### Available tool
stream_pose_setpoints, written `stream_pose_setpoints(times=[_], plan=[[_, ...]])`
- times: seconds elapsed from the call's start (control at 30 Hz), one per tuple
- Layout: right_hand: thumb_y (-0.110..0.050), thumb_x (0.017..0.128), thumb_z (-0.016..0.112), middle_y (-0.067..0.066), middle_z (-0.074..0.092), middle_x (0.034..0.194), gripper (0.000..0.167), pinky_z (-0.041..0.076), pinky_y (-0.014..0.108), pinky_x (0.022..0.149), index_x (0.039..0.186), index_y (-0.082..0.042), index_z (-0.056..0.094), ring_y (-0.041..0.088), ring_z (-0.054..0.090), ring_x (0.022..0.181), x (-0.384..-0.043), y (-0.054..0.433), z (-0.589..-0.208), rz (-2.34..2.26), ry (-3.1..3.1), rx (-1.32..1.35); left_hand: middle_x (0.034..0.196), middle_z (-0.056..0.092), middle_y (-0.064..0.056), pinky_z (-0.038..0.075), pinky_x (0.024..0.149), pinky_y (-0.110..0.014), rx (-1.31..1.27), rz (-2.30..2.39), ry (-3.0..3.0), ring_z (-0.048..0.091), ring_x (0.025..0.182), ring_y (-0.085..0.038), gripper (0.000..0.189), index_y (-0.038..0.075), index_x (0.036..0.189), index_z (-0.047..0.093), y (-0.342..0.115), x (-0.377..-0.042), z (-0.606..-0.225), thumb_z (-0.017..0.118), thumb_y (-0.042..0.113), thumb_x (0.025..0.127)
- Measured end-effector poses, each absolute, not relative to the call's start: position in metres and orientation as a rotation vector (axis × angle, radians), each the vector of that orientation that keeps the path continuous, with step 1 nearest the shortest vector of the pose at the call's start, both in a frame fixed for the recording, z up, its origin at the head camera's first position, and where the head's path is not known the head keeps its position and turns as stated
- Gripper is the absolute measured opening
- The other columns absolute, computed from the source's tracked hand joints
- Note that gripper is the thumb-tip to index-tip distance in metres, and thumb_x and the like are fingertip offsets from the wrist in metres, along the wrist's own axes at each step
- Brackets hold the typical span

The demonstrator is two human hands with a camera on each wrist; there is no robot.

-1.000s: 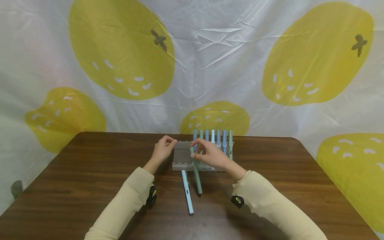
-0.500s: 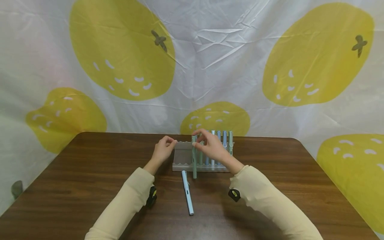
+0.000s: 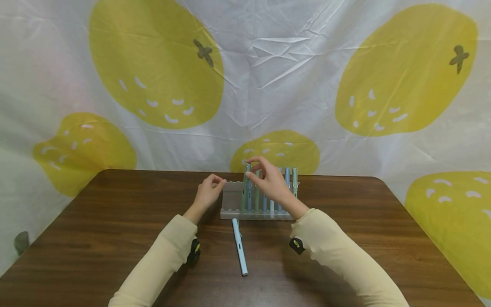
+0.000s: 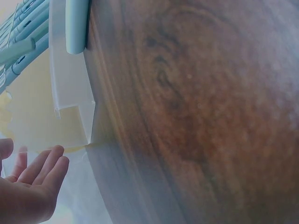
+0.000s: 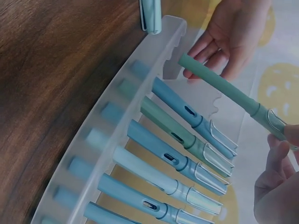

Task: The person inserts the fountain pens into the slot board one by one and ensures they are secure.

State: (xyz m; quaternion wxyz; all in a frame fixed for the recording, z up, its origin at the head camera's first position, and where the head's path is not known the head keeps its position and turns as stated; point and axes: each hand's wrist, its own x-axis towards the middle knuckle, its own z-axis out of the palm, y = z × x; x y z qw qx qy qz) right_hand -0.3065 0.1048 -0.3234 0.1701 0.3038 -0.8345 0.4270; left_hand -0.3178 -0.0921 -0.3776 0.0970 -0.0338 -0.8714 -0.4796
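My right hand (image 3: pixel 270 182) pinches a green pen (image 5: pixel 219 85) near its clipped cap between thumb and fingers. In the right wrist view the pen's bare end points toward the rack's unfilled side, apart from the pens in the slots. A clear pen rack (image 3: pixel 233 197) with scalloped edges holds a row of blue and green pens (image 5: pixel 163 151), caps up. At the rack's upper left corner, my left hand (image 3: pixel 208 192) holds the edge between thumb and fingertips. A light blue pen (image 3: pixel 239 248) lies on the table before the rack.
The brown wooden table (image 3: pixel 126 221) extends to both sides of the rack. Close behind it hangs a white cloth (image 3: pixel 276 98) printed with yellow lemons. Each wrist carries a small black camera (image 3: pixel 194 250).
The right hand has raised the green pen and brought it from in front of the rack back to its left slots, turning it more upright. The left hand has stayed put.
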Motion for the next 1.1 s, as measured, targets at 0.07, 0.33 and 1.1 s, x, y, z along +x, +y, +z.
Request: stream_pose_setpoints(times=[0.07,0.33,1.1], plan=[[-0.016,0.086,0.059,0.005,0.062,0.086,0.028,0.036,0.027,0.041,0.112,-0.01,0.052,0.013,0.043,0.046,-0.308,0.104,-0.326,1.2,-2.338,0.87,0.103,0.059,-0.018,0.043,0.079,-0.041,-0.096,-1.423,-2.582,0.055,0.098,-0.029,0.025,0.0,0.096,0.056,-0.092,-0.318,-0.377,0.053,0.024,0.089],[-0.013,0.084,0.061,0.004,0.062,0.081,0.026,0.034,0.025,0.038,0.109,-0.011,0.053,0.011,0.042,0.042,-0.31,0.1,-0.338,1.107,-2.244,0.861,0.103,0.059,-0.017,0.043,0.078,-0.041,-0.09,-1.436,-2.597,0.055,0.098,-0.029,0.026,0.001,0.097,0.055,-0.092,-0.317,-0.377,0.051,0.026,0.09],[-0.015,0.085,0.06,0.004,0.064,0.084,0.028,0.036,0.025,0.04,0.111,-0.009,0.052,0.007,0.043,0.044,-0.314,0.095,-0.35,1.005,-2.348,0.851,0.102,0.06,-0.017,0.044,0.077,-0.041,-0.101,-1.428,-2.59,0.057,0.095,-0.028,0.025,0.001,0.097,0.055,-0.092,-0.319,-0.379,0.052,0.024,0.09]])
